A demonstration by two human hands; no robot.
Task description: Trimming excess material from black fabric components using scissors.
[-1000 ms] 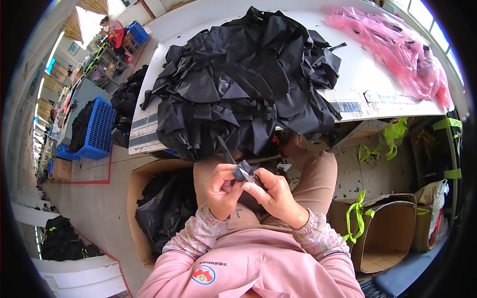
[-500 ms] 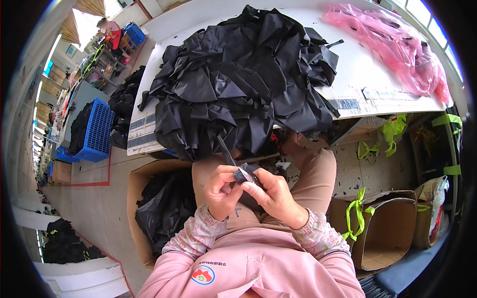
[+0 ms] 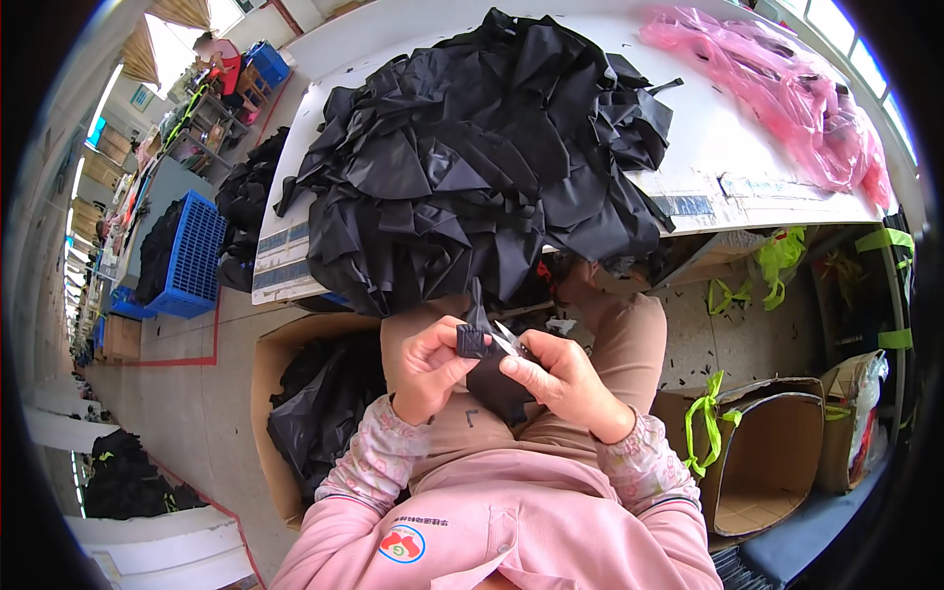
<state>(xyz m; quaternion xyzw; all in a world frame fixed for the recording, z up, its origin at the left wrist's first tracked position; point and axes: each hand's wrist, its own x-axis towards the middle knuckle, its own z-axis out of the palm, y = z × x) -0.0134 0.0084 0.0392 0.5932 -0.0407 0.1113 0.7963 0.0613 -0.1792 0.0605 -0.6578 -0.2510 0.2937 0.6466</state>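
My left hand [image 3: 427,372] pinches a small black fabric piece [image 3: 473,341] between thumb and fingers, above my lap. A narrow strip of it sticks up toward the table edge, and more dark cloth hangs below. In my right hand [image 3: 568,382] are thread snips [image 3: 505,340]; their two pointed silver blades stand apart beside the piece's right edge. My fingers hide the handle of the snips. Just beyond my hands, a large heap of black fabric pieces [image 3: 442,167] spills over the front of the white table [image 3: 280,267].
A cardboard box [image 3: 264,393] of black cloth stands left of my legs. To the right are open cardboard boxes [image 3: 767,462] with a neon-yellow tie [image 3: 704,423]. Pink plastic film [image 3: 777,98] lies on the table. A blue crate [image 3: 197,256] and a distant person [image 3: 224,69] are at left.
My hands have drawn slightly apart. The snips' blades, earlier across the fabric piece, now point up beside it with a gap between them. The piece has been turned more upright.
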